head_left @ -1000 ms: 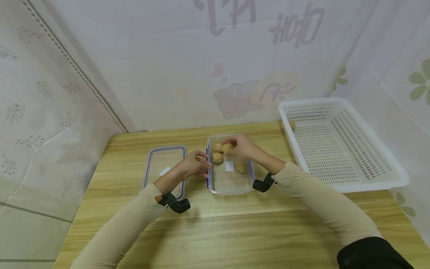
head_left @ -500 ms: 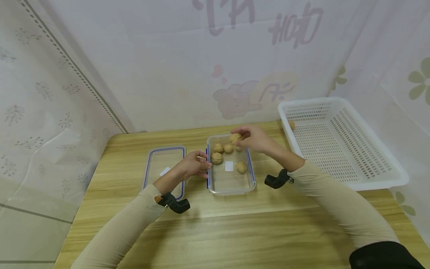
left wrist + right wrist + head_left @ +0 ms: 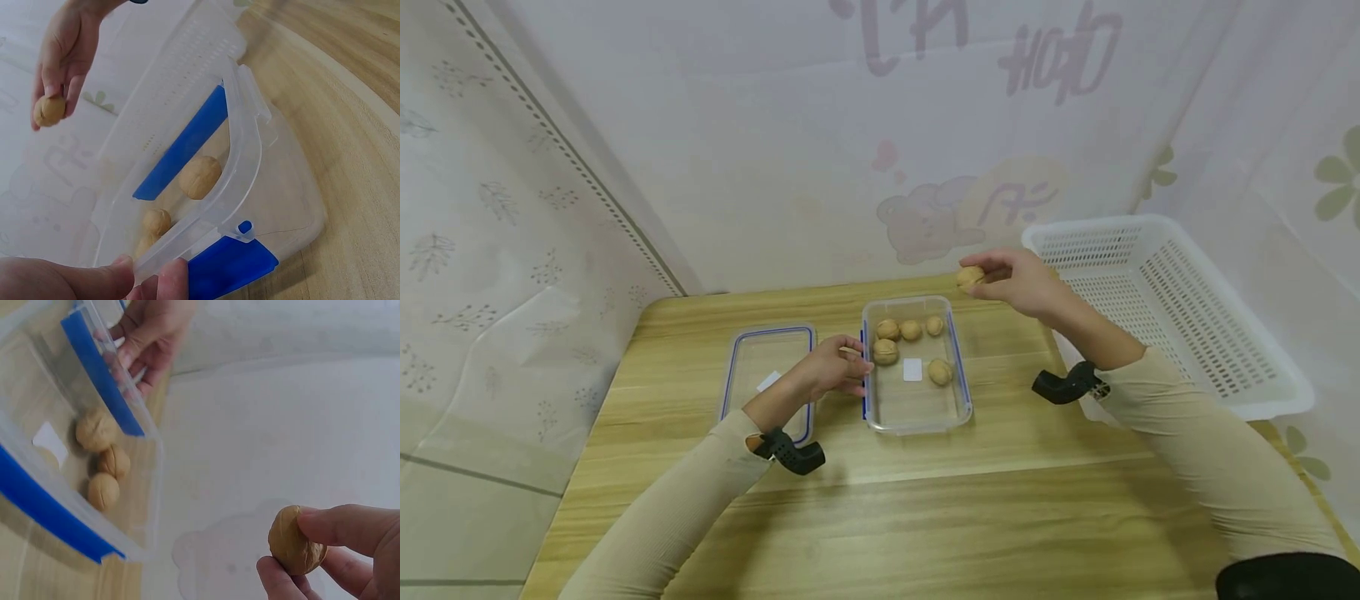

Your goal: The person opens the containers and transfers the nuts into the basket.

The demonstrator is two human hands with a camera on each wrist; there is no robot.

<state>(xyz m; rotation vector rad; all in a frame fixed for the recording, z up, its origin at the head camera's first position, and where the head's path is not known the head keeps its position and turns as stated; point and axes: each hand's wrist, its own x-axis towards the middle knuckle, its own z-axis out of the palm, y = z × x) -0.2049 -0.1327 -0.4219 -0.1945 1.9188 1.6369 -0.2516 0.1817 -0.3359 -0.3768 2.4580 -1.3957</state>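
A walnut (image 3: 970, 279) is pinched between the thumb and fingers of my right hand (image 3: 1026, 283), raised off the table between the clear container and the basket. The right wrist view shows the same walnut (image 3: 294, 542) close up. My left hand (image 3: 835, 365) holds the left wall of the clear plastic container (image 3: 917, 421), thumb at the rim (image 3: 206, 234) and fingers outside it. Inside, several walnuts (image 3: 886, 352) lie mostly toward the far end, and one walnut (image 3: 940, 372) sits by the right wall. A white label (image 3: 912, 369) shows on the container's bottom.
A clear lid (image 3: 767, 346) with a blue seal lies left of the container, partly under the left forearm. On the right stands a white slotted basket (image 3: 1270, 408), partly behind the right hand and arm. A printed curtain (image 3: 790, 167) hangs behind the wooden table (image 3: 887, 525).
My right hand has lifted the walnut out of the container's far end and moved it up and right toward the basket. My left hand has stayed on the container wall.
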